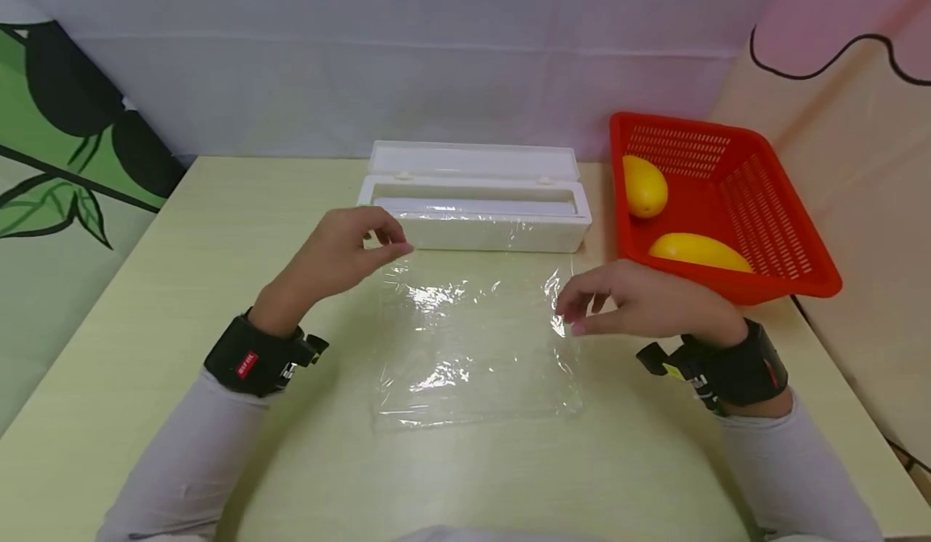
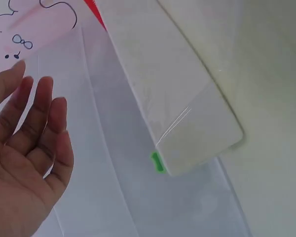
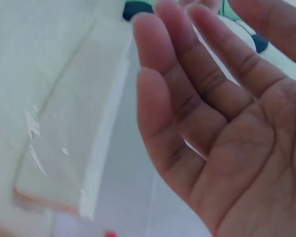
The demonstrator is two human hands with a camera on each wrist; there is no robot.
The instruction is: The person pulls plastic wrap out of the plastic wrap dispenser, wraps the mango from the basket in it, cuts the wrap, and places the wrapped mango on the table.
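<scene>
A sheet of clear plastic wrap [image 1: 473, 340] runs from a white wrap dispenser box [image 1: 494, 235] down over the table, its surface creased and shiny. The box's lid [image 1: 473, 160] stands raised at the back, and a pale roll [image 1: 480, 207] shows inside. My left hand [image 1: 349, 251] hovers by the box's front left corner, fingers loosely bent and holding nothing; its palm [image 2: 24, 168] shows in the left wrist view. Over the wrap's right edge is my right hand [image 1: 640, 300], fingers relaxed, with nothing visible in its grasp in the right wrist view.
A red plastic basket [image 1: 800, 227] sits at the back right, close to my right hand. Two yellow fruits, one upright [image 1: 644, 186] and one lying [image 1: 700, 252], are in it. Fabric [image 1: 436, 81] hangs behind the table [image 1: 473, 485]. A green tab [image 2: 158, 162] marks the box's end.
</scene>
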